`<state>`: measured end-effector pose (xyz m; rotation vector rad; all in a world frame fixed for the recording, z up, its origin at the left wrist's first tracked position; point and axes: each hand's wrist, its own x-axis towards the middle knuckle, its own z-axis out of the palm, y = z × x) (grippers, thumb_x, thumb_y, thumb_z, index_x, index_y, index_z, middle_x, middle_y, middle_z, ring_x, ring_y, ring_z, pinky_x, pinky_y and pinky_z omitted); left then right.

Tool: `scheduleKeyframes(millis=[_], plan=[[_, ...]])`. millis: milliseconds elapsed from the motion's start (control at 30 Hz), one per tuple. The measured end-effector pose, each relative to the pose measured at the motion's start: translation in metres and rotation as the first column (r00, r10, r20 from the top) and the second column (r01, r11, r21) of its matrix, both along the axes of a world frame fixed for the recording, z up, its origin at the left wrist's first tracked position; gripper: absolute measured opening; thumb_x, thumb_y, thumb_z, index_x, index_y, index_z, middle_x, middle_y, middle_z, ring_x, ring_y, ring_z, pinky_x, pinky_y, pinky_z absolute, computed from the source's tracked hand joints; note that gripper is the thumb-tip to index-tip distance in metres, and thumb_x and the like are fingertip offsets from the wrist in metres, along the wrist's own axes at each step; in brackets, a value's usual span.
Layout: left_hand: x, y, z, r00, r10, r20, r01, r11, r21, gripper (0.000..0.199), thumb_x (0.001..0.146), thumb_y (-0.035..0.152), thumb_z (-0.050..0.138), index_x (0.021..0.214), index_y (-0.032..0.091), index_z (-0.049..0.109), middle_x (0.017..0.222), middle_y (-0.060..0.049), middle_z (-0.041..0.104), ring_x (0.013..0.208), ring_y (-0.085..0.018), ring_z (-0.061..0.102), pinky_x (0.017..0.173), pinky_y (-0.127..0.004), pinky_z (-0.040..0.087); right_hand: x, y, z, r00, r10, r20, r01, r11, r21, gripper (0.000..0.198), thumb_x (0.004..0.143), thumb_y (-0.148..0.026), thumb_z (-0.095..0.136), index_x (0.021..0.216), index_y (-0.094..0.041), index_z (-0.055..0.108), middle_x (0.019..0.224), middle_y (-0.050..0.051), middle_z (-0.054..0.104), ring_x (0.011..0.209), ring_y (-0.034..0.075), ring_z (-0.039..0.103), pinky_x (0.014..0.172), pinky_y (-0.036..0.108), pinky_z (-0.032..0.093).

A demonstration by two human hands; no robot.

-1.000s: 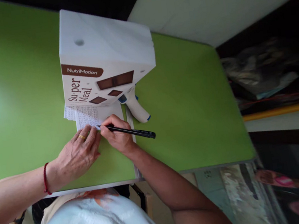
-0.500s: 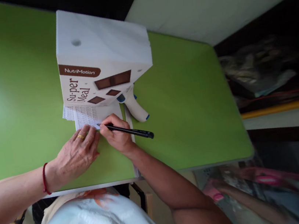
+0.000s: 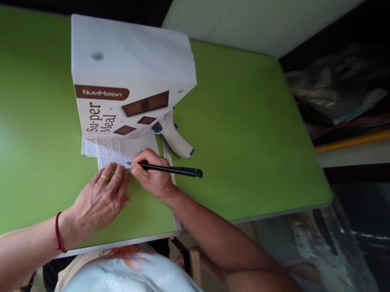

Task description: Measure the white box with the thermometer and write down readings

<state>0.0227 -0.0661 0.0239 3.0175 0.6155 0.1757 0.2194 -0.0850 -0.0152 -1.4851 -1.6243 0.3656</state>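
Observation:
My right hand (image 3: 153, 175) grips a black pen (image 3: 172, 169), its tip on the lower part of a white sheet of paper (image 3: 137, 147) covered on the left with rows of small handwriting. Flat beside it rests my left hand (image 3: 102, 195), fingers stretched out, fingertips at the paper's bottom edge; a ring and a red bracelet show on it. A white NutriMotion box (image 3: 133, 67) stands just beyond and hides the paper's top. Another written sheet (image 3: 88, 147) peeks out at the left.
A white and blue handheld thermometer (image 3: 177, 141) lies right of the paper, partly behind the box. The green table (image 3: 251, 133) has a seam near my right forearm. Shelves with a plastic bag (image 3: 339, 87) stand at the right. A blurred pixel patch covers something at the far left.
The pen's back end has tilted slightly up and right, with its tip still on the paper. My left hand stays put. Blurred limbs and pink items at the lower right have mostly gone from view.

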Motion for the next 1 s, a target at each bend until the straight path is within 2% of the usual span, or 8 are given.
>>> scheduleKeyframes(millis=[100,433,767,1000], plan=[[0.0001,0.0003,-0.0003,1.000,0.011,-0.002,-0.011,1.000,-0.001,0.041,0.102,0.028,0.059,0.133,0.001,0.064,0.135,-0.026,0.067,0.129,-0.038,0.063,0.104,-0.046,0.058,0.0009,0.0001,0.0002,0.999,-0.014,-0.046,0.016,0.999,0.044,0.016,0.090,-0.031,0.057,0.075,-0.026,0.054,0.060,-0.005,0.061,0.052,0.013,0.055,0.054,0.026,0.047],[0.0001,0.0001,0.0009,1.000,-0.003,0.006,0.003,1.000,0.030,0.044,0.101,0.028,0.063,0.131,-0.004,0.065,0.133,-0.027,0.068,0.126,-0.040,0.065,0.102,-0.046,0.059,0.0019,-0.0006,-0.0031,0.999,-0.007,-0.050,0.007,1.000,0.001,0.015,0.091,-0.032,0.058,0.077,-0.026,0.057,0.064,-0.004,0.061,0.057,0.014,0.056,0.058,0.027,0.049],[0.0005,0.0001,0.0018,1.000,0.013,0.000,-0.013,0.998,-0.068,0.043,0.102,0.025,0.059,0.136,-0.001,0.063,0.136,-0.028,0.065,0.130,-0.039,0.062,0.105,-0.048,0.058,0.0001,0.0009,-0.0014,0.998,0.011,-0.055,-0.007,0.997,0.075,0.015,0.090,-0.025,0.059,0.075,-0.025,0.056,0.062,-0.006,0.061,0.053,0.011,0.055,0.055,0.023,0.047],[0.0000,0.0000,0.0010,1.000,0.008,-0.015,-0.009,0.999,-0.034,0.044,0.104,0.028,0.058,0.136,-0.001,0.062,0.138,-0.027,0.065,0.132,-0.039,0.061,0.107,-0.047,0.057,-0.0005,0.0013,-0.0016,0.999,0.012,-0.044,-0.008,0.996,0.087,0.015,0.089,-0.023,0.059,0.075,-0.025,0.055,0.061,-0.007,0.060,0.053,0.011,0.055,0.055,0.023,0.046]])
